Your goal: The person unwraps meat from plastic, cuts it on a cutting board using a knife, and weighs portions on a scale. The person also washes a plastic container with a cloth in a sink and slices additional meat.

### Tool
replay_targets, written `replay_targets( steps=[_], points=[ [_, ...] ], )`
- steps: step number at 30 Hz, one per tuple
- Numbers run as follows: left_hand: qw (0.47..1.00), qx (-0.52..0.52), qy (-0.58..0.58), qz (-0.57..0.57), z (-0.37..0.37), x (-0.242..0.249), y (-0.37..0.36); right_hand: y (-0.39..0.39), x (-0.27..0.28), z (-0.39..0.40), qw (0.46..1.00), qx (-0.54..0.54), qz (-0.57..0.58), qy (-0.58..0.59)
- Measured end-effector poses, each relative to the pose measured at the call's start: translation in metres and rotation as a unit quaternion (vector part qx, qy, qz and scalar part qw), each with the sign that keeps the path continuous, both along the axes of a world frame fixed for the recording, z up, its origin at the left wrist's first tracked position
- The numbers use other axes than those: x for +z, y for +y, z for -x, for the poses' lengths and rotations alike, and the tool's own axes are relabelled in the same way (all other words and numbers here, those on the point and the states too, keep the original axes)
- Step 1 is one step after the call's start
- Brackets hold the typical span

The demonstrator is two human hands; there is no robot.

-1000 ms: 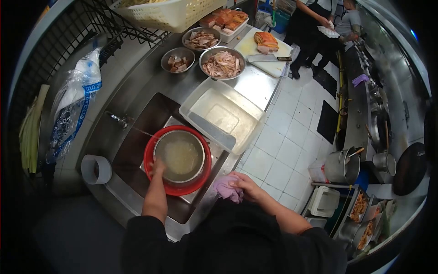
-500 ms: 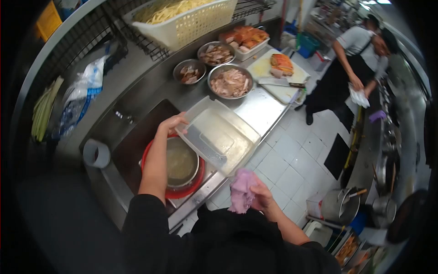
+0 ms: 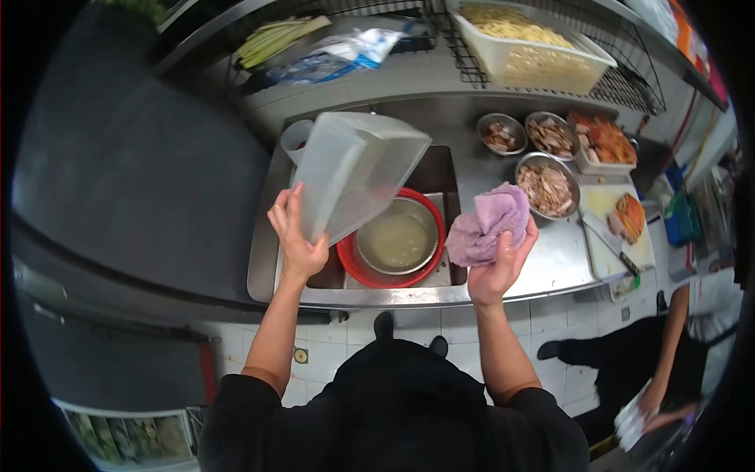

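Observation:
My left hand (image 3: 297, 244) grips the near edge of a clear plastic container (image 3: 334, 169), which is tilted up on its side above the sink (image 3: 444, 177). In my right hand (image 3: 502, 271) is a crumpled purple cloth (image 3: 489, 226), held up just right of the sink. Between the two hands a red basin (image 3: 358, 271) sits in the sink, with a metal pot (image 3: 397, 236) of cloudy liquid inside it. Part of the basin's left side lies behind the container.
Metal bowls of cut meat (image 3: 546, 189) stand right of the sink, by a cutting board (image 3: 633, 256) with a knife (image 3: 609, 240) and a meat piece. A basket of noodles (image 3: 535, 59) rests on the rack above. A co-worker (image 3: 645, 354) stands at lower right, holding a white cloth.
My view has swung left. The container has gone from lying level over the counter to tilted up at the sink's left. The cloth is now raised, apart from the container.

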State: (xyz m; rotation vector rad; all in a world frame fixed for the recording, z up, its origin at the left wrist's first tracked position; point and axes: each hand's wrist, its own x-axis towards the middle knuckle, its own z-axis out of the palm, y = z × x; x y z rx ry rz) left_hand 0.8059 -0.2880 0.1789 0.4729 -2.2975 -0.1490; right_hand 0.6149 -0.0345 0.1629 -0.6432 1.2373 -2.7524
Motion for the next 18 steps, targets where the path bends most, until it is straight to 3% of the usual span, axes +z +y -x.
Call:
replay_targets(
  steps=[2, 4, 6, 8, 9, 11, 15, 17, 18],
  points=[
    [0.991, -0.015, 0.113, -0.071, -0.006, 0.007, 0.000, -0.035, 0.016, -0.010, 0.989, -0.091, 0.106, 0.055],
    [0.985, 0.002, 0.137, -0.106, -0.010, 0.007, 0.010, -0.092, -0.026, 0.013, 0.975, -0.090, 0.065, 0.190],
    [0.912, -0.044, 0.260, -0.314, -0.007, -0.006, 0.019, -0.163, -0.036, 0.039, 0.927, -0.189, -0.259, 0.193],
    [0.891, -0.049, 0.276, -0.358, -0.007, -0.020, 0.032, -0.197, -0.025, 0.045, 0.845, -0.213, -0.458, 0.174],
    [0.871, -0.055, 0.291, -0.393, -0.008, -0.023, 0.032, -0.204, -0.024, 0.047, 0.843, -0.220, -0.457, 0.178],
    [0.872, -0.049, 0.274, -0.402, -0.018, -0.030, 0.028, -0.223, -0.038, 0.055, 0.866, -0.057, -0.450, 0.212],
    [0.922, -0.018, 0.175, -0.345, -0.037, -0.039, 0.025, -0.260, -0.066, 0.055, 0.898, -0.134, -0.394, 0.140],
    [0.940, -0.026, 0.159, -0.302, -0.038, -0.049, 0.008, -0.283, -0.052, 0.031, 0.961, 0.028, -0.255, 0.103],
    [0.923, -0.052, 0.167, -0.344, -0.038, -0.055, -0.006, -0.304, -0.059, 0.001, 0.946, 0.067, -0.252, 0.191]
  ],
)
